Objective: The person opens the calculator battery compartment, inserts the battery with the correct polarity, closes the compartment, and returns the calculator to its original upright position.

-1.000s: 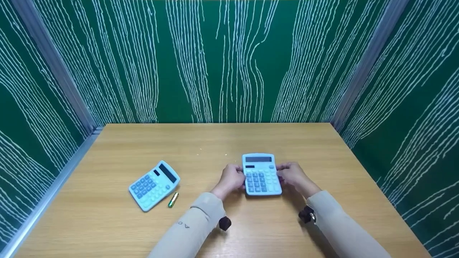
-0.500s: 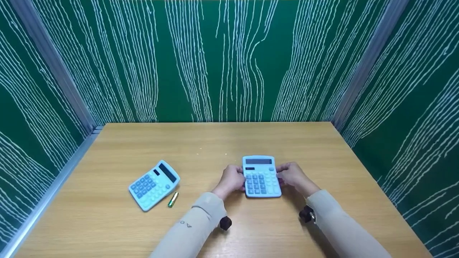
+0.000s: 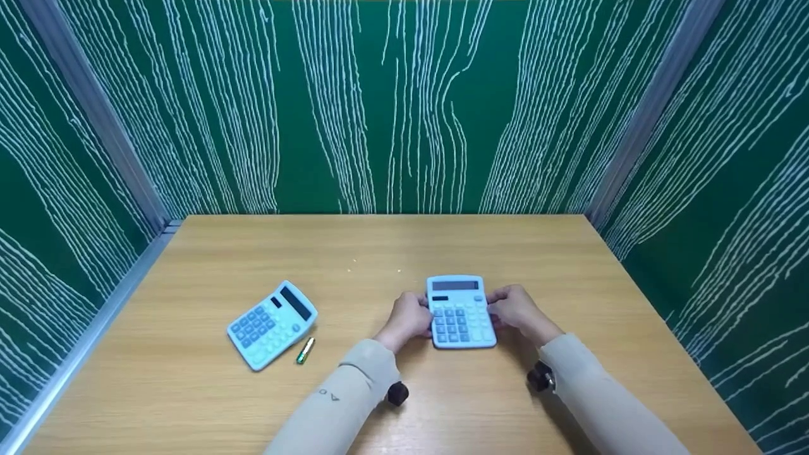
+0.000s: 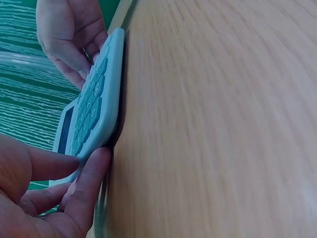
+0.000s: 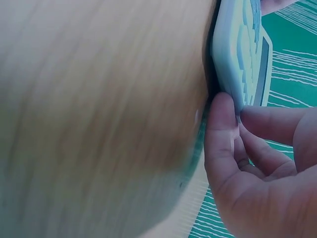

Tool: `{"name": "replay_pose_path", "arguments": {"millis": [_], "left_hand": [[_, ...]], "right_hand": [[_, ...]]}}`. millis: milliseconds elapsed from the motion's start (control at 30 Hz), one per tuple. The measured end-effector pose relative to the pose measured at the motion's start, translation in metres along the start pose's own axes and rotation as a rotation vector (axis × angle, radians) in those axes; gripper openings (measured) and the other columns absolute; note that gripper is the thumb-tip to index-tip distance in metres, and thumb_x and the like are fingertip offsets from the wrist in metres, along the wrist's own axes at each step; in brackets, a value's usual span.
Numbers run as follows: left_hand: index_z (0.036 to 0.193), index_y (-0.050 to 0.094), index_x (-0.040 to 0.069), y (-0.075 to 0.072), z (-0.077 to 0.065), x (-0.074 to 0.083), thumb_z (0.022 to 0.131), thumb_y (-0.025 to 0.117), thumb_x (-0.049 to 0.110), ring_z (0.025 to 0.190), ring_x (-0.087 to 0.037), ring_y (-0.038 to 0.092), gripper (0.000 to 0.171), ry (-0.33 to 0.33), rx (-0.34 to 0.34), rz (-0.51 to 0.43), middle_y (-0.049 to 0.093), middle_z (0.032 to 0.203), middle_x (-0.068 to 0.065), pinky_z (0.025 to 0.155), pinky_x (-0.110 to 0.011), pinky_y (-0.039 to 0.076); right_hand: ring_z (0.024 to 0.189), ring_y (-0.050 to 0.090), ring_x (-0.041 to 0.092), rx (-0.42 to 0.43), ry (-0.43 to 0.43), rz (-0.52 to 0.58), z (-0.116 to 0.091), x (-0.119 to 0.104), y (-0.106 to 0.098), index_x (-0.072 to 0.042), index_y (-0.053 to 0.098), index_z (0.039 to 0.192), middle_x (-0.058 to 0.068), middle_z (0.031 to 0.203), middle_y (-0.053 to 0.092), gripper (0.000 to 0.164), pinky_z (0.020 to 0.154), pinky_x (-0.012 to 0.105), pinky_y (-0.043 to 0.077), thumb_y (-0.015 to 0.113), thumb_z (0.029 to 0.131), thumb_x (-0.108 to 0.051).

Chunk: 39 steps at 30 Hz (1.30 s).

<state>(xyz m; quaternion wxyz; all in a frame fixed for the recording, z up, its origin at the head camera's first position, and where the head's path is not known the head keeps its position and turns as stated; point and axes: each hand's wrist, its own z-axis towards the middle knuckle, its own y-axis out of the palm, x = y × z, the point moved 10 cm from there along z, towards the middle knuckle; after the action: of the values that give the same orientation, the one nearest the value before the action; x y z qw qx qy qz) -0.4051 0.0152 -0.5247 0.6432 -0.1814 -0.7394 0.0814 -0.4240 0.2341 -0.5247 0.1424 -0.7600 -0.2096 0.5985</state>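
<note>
A pale blue calculator (image 3: pixel 460 313) with grey-blue number keys lies face up, right of the table's middle, its display towards the back. My left hand (image 3: pixel 407 317) grips its left edge, thumb on top and fingers at the underside. On the opposite edge my right hand (image 3: pixel 517 313) pinches it the same way. Seen from the left wrist, the calculator's near edge (image 4: pixel 111 99) sits close over the wood, and the left fingertips (image 4: pixel 101 156) are at its lower rim. The right wrist view has the right thumb (image 5: pixel 267 123) at the calculator's side (image 5: pixel 229 54).
A second, similar calculator (image 3: pixel 272 327) lies turned at an angle on the left of the wooden table (image 3: pixel 253 246). Beside it is a small green and gold battery (image 3: pixel 305 351). Tiny light specks (image 3: pixel 399 271) dot the wood behind the hands. Green patterned panels (image 3: pixel 328 107) enclose the back and sides.
Between one second and half a second ago, the held calculator shifted slightly towards the person. Both hands keep their grip on its sides, and the other calculator and battery stay put.
</note>
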Motion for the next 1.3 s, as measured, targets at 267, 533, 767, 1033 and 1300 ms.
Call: {"name": "replay_pose_path", "arguments": {"millis": [267,533,767,1033,1300], "left_hand": [[0.133,0.067,-0.010,-0.005,-0.002,-0.001,0.096,0.049,-0.010,0.069,-0.015,0.069,0.041,-0.035,0.009,-0.025,0.073,0.100,-0.014,0.056,-0.023,0.061],[0.149,0.054,-0.006,-0.020,-0.006,-0.006,0.106,0.056,0.003,0.050,-0.013,0.056,0.044,-0.087,-0.016,-0.093,0.061,0.070,-0.007,0.050,-0.026,0.056],[0.144,0.056,-0.002,-0.043,-0.009,-0.008,0.109,0.059,0.012,0.056,-0.017,0.061,0.038,-0.096,0.005,-0.076,0.070,0.087,-0.015,0.052,-0.032,0.058],[0.145,0.057,-0.003,-0.068,-0.013,-0.005,0.109,0.059,0.015,0.075,-0.023,0.070,0.040,-0.073,0.017,-0.053,0.071,0.113,-0.023,0.067,-0.037,0.065],[0.144,0.057,-0.008,-0.089,-0.017,-0.004,0.107,0.060,0.010,0.080,-0.024,0.069,0.042,-0.028,0.024,-0.123,0.065,0.108,-0.017,0.069,-0.033,0.067]], "right_hand": [[0.083,0.072,0.020,-0.003,0.019,-0.009,0.001,0.001,-0.003,0.013,0.068,0.127,0.017,0.105,0.075,0.029,0.072,0.033,0.066,0.059,0.101,0.004],[0.079,0.067,0.017,0.014,0.032,0.021,0.000,-0.011,-0.009,0.011,0.064,0.135,0.012,0.100,0.070,0.036,0.070,0.029,0.064,0.063,0.105,-0.007],[0.089,0.066,0.021,-0.012,0.025,-0.025,-0.002,-0.029,-0.008,0.007,0.062,0.141,0.014,0.112,0.067,0.039,0.079,0.032,0.063,0.063,0.108,-0.014],[0.091,0.067,0.023,-0.030,0.020,-0.055,-0.002,-0.047,-0.007,0.003,0.061,0.142,0.016,0.119,0.066,0.040,0.080,0.031,0.064,0.064,0.108,-0.018],[0.086,0.068,0.020,-0.042,-0.014,-0.057,-0.002,-0.062,-0.001,0.003,0.062,0.143,0.017,0.120,0.066,0.040,0.075,0.027,0.064,0.065,0.109,-0.018]]}}
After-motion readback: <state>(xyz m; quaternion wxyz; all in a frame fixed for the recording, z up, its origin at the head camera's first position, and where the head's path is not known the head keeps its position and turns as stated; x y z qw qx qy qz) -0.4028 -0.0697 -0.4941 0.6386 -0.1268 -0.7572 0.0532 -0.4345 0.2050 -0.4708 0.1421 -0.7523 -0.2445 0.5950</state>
